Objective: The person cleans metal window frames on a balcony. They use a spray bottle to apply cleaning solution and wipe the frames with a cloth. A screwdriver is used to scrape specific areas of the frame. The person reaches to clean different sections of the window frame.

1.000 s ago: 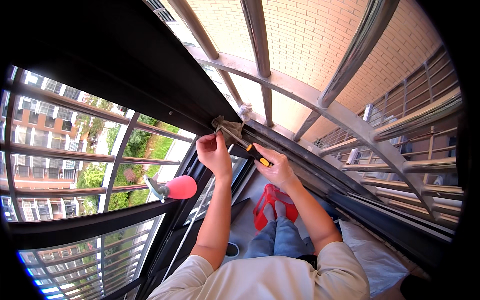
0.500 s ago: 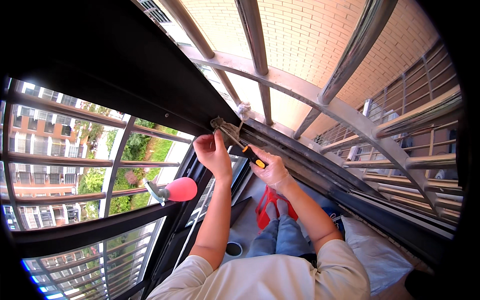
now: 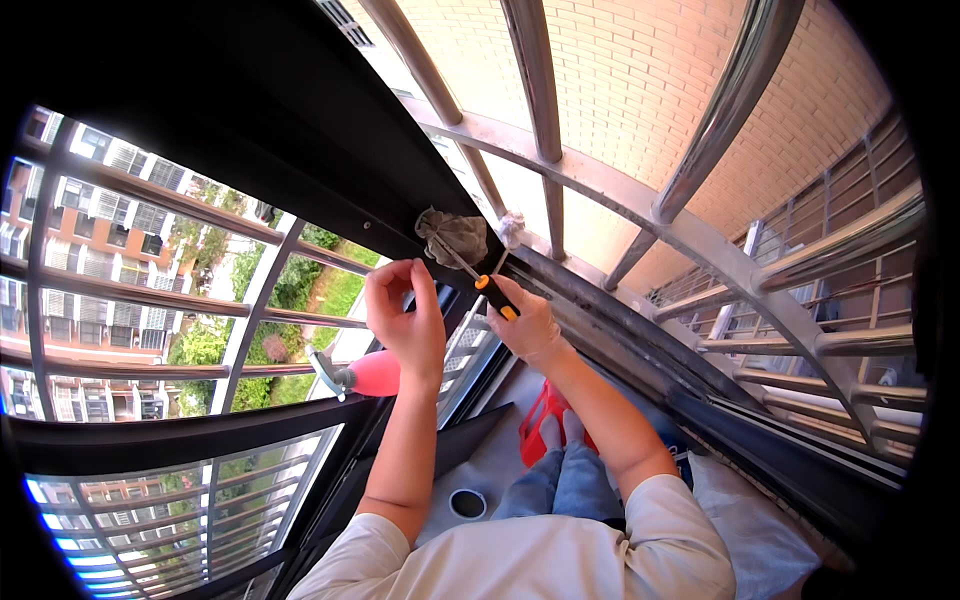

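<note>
My right hand (image 3: 522, 318) grips a screwdriver (image 3: 494, 297) by its black and yellow handle. Its thin shaft points up and left into a crumpled grey cloth (image 3: 452, 238) bunched around the tip, beside the black window frame. A pale stick (image 3: 500, 262) with a white fluffy tip (image 3: 512, 229) rises close to the same hand; its lower end is hidden. My left hand (image 3: 405, 315) hangs left of the cloth, apart from it, thumb and finger pinched together. Whether anything tiny is between them cannot be made out. Under my left wrist, a pink spray bottle (image 3: 374, 374) is partly covered.
Metal bars (image 3: 590, 182) curve outside the open window, with a dirty sliding track (image 3: 600, 318) along its sill. Below are a red stool (image 3: 533, 430) at my feet, a round dark-centred container (image 3: 468, 504) and a white plastic sack (image 3: 745, 520). A black frame (image 3: 200, 435) crosses at left.
My left hand has come away from the cloth and shaft, down and left. My right hand has shifted slightly up and left with the screwdriver, and the cloth shows more fully.
</note>
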The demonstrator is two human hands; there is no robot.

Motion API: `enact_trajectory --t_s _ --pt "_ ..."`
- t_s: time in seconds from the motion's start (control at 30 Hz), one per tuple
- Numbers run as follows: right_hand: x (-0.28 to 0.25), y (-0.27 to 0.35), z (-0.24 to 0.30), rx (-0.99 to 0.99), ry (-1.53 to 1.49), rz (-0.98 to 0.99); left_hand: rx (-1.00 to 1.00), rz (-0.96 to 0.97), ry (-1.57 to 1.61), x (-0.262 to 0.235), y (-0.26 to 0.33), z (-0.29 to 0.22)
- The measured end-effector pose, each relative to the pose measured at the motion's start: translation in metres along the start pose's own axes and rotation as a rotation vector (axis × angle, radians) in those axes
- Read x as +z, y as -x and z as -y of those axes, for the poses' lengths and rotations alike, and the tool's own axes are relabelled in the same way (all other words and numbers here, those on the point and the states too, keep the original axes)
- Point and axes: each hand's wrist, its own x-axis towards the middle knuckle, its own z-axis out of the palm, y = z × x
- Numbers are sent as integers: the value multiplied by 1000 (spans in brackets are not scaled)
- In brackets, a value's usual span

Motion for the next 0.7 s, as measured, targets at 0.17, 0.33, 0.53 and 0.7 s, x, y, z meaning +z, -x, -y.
enact_trajectory --t_s 0.17,0.33,0.53,0.7 --pt "-5 -46 69 -145 -22 21 -25 141 -69 -13 0 -17" --pt "-12 -60 105 -98 59 62 78 132 -70 -29 -5 -34" --pt "-35 -49 120 -193 8 84 212 84 -122 -61 -37 -67" --pt "-46 -46 124 -361 65 159 439 216 -275 -50 -68 -118"
